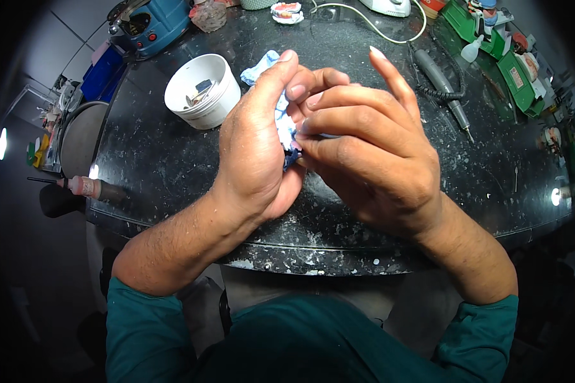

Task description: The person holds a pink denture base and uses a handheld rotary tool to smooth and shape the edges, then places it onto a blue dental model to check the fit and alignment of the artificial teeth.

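Note:
My left hand (pixel 252 147) is curled around a pale blue, lumpy piece (pixel 260 64) with a dark blue and pinkish part (pixel 291 153) at its lower end. My right hand (pixel 370 150) is beside it, its bent fingertips at that lower part and its little finger raised. Much of the held piece is hidden behind my fingers, so I cannot tell exactly what it is. A white tub (pixel 184 108) with small items inside stands just left of my left hand.
The dark speckled worktop (pixel 492 191) carries a grey handpiece (pixel 437 76) with coiled cord, green trays (pixel 511 83) at right, a dental model (pixel 287 13) and white device (pixel 386 6) at the back, a blue machine (pixel 144 32) at back left and a pink bottle (pixel 83 187) near the left edge.

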Motion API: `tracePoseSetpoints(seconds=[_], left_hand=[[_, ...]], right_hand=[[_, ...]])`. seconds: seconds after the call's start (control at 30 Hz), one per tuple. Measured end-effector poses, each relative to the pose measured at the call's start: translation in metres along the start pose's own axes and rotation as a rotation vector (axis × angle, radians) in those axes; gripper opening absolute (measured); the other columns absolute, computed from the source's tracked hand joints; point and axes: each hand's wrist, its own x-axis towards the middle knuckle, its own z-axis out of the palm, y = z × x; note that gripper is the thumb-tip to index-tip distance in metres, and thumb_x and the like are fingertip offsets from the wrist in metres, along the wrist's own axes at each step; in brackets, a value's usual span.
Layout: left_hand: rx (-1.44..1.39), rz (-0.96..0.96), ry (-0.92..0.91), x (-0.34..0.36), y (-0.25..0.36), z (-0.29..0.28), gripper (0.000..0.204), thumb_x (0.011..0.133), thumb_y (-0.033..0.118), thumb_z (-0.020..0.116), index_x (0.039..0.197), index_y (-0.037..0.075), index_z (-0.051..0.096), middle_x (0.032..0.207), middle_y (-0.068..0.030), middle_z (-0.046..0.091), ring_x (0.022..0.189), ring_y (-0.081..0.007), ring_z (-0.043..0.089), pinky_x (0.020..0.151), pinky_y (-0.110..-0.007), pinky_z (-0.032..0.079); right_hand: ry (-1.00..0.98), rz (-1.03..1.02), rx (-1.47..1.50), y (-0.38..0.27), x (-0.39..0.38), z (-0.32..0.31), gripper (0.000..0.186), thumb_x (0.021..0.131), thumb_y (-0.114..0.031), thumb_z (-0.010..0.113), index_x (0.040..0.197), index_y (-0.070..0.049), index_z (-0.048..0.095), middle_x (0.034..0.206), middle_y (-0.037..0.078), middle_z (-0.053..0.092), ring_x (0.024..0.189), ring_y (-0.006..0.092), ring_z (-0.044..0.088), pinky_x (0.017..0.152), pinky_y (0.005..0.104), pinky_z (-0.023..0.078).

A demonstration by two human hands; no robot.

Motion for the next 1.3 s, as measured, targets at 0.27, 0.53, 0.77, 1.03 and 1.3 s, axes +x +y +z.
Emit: tracePoseSetpoints(seconds=[0.27,0.53,0.77,1.03,1.3], left_hand=[[0.009,0.005,0.016,0.002,-0.001,0.003,0.030,0.100,0.033,0.049,0.083,0.008,0.048,0.094,-0.0126,0.064,0.085,-0.0146,0.061,0.080,-0.027,0.051],[-0.096,-0.067,-0.090,0.010,-0.003,-0.003,0.037,0.094,0.026,0.037,0.114,-0.002,0.051,0.107,-0.0141,0.061,0.105,-0.0258,0.059,0.096,-0.041,0.047],[0.071,-0.103,-0.145,0.011,-0.009,-0.008,0.041,0.107,0.032,0.034,0.121,-0.002,0.053,0.115,-0.0186,0.064,0.100,-0.0219,0.064,0.094,-0.037,0.050],[0.256,-0.054,-0.299,0.009,-0.004,-0.001,0.049,0.101,0.027,0.042,0.137,-0.005,0.041,0.124,-0.0200,0.059,0.105,-0.0202,0.062,0.091,-0.035,0.051],[0.395,-0.060,-0.251,0.010,0.000,-0.004,0.040,0.102,0.026,0.041,0.129,-0.002,0.048,0.102,-0.0131,0.063,0.076,-0.0162,0.061,0.056,-0.023,0.046]], right_hand=[[-0.034,0.020,-0.030,-0.005,0.003,-0.003,0.013,0.074,-0.008,0.078,0.084,-0.009,0.071,0.092,0.001,0.069,0.097,0.0172,0.067,0.113,0.0503,0.030],[0.109,0.248,0.230,0.018,-0.001,0.003,0.018,0.077,-0.008,0.077,0.091,-0.005,0.067,0.098,0.009,0.066,0.091,0.0236,0.064,0.084,0.0364,0.049],[0.076,0.246,-0.160,0.023,0.003,-0.009,0.036,0.069,-0.020,0.085,0.099,-0.008,0.067,0.108,0.007,0.057,0.103,0.0239,0.051,0.089,0.0376,0.041],[0.173,0.266,0.179,0.046,0.000,-0.006,0.029,0.075,-0.015,0.080,0.098,-0.004,0.065,0.100,0.010,0.060,0.099,0.0252,0.059,0.088,0.0354,0.048],[0.188,0.598,0.801,0.039,0.003,-0.011,0.028,0.086,-0.015,0.073,0.111,-0.003,0.066,0.109,0.008,0.061,0.105,0.0173,0.060,0.093,0.0338,0.050]])
